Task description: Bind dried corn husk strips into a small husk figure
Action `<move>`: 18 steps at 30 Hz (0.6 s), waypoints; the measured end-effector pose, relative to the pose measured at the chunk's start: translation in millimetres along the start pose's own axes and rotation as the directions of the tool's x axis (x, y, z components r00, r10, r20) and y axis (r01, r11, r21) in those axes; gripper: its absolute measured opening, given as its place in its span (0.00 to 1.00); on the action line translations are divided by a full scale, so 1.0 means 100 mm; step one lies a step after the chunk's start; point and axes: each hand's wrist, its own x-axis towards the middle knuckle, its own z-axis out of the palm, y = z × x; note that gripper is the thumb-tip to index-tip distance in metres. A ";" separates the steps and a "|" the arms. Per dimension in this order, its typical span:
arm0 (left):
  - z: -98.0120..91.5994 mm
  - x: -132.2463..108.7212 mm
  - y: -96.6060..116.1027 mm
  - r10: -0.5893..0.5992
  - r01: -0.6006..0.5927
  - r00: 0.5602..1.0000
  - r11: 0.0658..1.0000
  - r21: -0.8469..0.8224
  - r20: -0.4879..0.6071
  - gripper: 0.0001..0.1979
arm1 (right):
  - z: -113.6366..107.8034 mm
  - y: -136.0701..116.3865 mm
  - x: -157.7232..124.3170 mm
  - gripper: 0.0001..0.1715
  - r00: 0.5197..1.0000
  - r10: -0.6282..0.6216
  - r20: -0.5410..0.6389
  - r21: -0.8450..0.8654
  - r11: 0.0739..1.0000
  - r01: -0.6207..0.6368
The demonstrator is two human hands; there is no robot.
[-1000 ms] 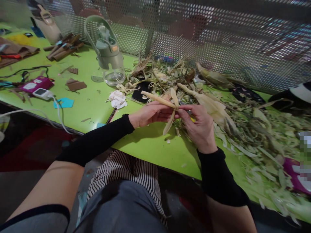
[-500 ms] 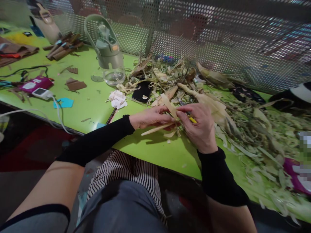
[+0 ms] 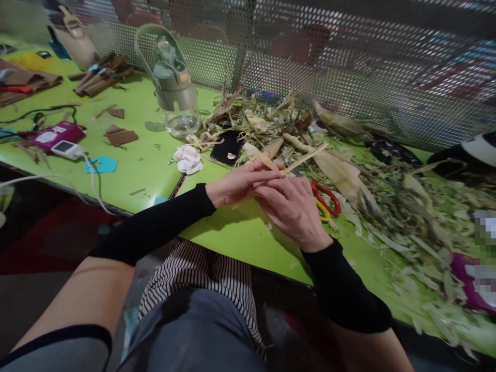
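Note:
Both my hands meet over the front of a green table (image 3: 240, 237). My left hand (image 3: 236, 183) pinches a pale strip of dried husk (image 3: 304, 157) that sticks up and to the right from between the fingers. My right hand (image 3: 292, 209) lies across the left hand's fingertips, fingers curled round the same strip. Scissors with red and yellow handles (image 3: 327, 201) lie on the table just right of my right hand. A heap of dried husks and leaves (image 3: 349, 170) spreads behind and to the right.
A green-lidded glass jug (image 3: 172, 85) stands at the back left by a perforated metal screen (image 3: 349, 67). A black phone (image 3: 227, 144), crumpled white tissue (image 3: 188, 157), a white charger with cable (image 3: 67, 150), and brown rolls (image 3: 103, 77) lie about.
The husk strip has been turned from pointing left to pointing up and right. My right hand slid left over the left hand's fingers, uncovering the scissors.

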 end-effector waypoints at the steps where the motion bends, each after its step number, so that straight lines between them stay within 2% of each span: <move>1: 0.02 -0.01 0.01 0.008 -0.009 1.000 0.999 -0.038 -0.014 0.06 | 0.00 0.00 0.00 0.07 0.999 0.026 -0.038 0.045 0.999 -0.025; 3: 0.05 -0.02 0.04 0.019 -0.023 0.999 0.996 -0.089 -0.042 0.08 | -0.02 0.01 0.00 0.06 0.978 0.169 -0.125 0.150 0.977 -0.150; 4: 0.06 -0.03 0.05 0.017 -0.022 0.999 0.995 -0.098 -0.051 0.09 | -0.04 0.02 0.01 0.05 0.945 0.287 -0.156 0.212 0.944 -0.252; 6: 0.08 -0.05 0.07 0.000 -0.005 0.999 0.995 -0.101 -0.046 0.09 | -0.07 0.06 0.02 0.03 0.826 0.548 -0.131 0.346 0.806 -0.480; 8: 0.09 -0.07 0.09 -0.039 0.040 0.999 0.996 -0.079 0.005 0.09 | -0.12 0.10 0.05 0.08 0.699 0.715 0.017 0.471 0.611 -0.636; 9: 0.10 -0.09 0.09 -0.070 0.073 0.996 0.996 -0.057 0.047 0.09 | -0.14 0.12 0.07 0.11 0.665 0.737 0.121 0.521 0.523 -0.675; 10: 0.10 -0.10 0.09 -0.101 0.105 0.991 0.994 -0.034 0.092 0.10 | -0.16 0.14 0.08 0.14 0.660 0.716 0.228 0.555 0.461 -0.692; 13: 0.10 -0.14 0.08 -0.156 0.156 0.970 0.988 0.011 0.187 0.11 | -0.24 0.18 0.10 0.17 0.690 0.570 0.447 0.583 0.399 -0.708; 16: 0.08 -0.14 0.07 -0.152 0.150 0.965 0.988 0.025 0.215 0.12 | -0.30 0.20 0.08 0.22 0.636 0.542 0.549 0.561 0.325 -0.761; 18: 0.05 -0.13 0.07 -0.141 0.139 0.959 0.990 0.026 0.245 0.13 | -0.32 0.21 0.07 0.26 0.612 0.568 0.550 0.575 0.274 -0.771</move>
